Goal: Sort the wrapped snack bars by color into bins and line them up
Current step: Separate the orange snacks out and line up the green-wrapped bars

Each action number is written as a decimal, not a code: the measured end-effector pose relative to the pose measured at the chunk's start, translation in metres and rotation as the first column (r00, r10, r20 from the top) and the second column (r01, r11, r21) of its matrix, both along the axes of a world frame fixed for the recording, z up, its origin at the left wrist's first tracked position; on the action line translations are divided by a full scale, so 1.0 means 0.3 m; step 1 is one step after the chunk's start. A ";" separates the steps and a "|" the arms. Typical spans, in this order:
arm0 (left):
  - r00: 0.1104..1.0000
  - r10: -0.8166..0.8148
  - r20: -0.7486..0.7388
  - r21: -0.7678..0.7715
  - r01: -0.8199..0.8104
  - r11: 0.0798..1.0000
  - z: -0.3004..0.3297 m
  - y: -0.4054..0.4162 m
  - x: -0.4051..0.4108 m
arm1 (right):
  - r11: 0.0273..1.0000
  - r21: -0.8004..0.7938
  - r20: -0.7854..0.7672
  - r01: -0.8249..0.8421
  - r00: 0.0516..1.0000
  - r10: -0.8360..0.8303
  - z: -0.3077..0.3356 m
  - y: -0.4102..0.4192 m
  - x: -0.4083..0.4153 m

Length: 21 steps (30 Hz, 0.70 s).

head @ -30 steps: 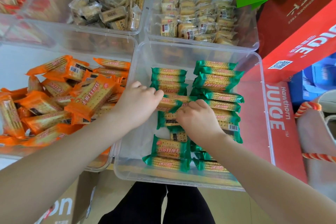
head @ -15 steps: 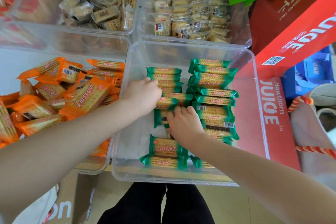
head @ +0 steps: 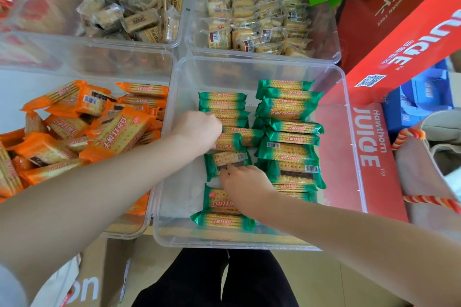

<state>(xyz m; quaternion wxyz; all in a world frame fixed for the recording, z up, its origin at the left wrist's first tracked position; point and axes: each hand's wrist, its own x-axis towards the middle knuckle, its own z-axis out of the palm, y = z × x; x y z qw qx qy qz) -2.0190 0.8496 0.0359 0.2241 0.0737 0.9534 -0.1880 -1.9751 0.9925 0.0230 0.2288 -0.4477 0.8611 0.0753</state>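
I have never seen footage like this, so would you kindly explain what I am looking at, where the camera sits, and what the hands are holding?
There is no machine here: a person works with two bare hands, and the single camera is worn on the head, looking forward and down.

The two arms reach into a clear plastic bin holding green-wrapped snack bars, most lined up in two columns. The left hand rests curled on bars in the left column; whether it has a real grip on one is hard to tell. The right hand has its fingertips on a green bar with a barcode, apparently nudging it into line.

To the left, another bin holds orange-wrapped bars in a loose heap. Two bins beyond hold pale-wrapped snacks. Red juice cartons stand on the right.
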 end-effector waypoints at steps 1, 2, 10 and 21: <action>1.000 0.001 -0.012 0.013 0.000 1.000 -0.002 0.000 -0.001 | 1.000 -0.023 0.021 0.003 1.000 -0.002 0.004 0.000 -0.009; 1.000 0.003 -0.030 0.025 -0.002 1.000 -0.005 0.002 -0.003 | 0.999 -0.053 0.025 0.000 1.000 0.001 0.005 -0.003 -0.022; 0.990 0.109 0.086 0.242 -0.127 0.962 0.020 -0.010 -0.003 | 0.992 -0.014 -0.203 -0.122 0.972 0.116 -0.061 -0.081 -0.048; 0.948 -0.065 -0.312 0.338 0.175 0.925 0.132 -0.075 0.162 | 0.999 0.050 -0.020 0.017 1.000 -0.016 0.041 -0.090 -0.151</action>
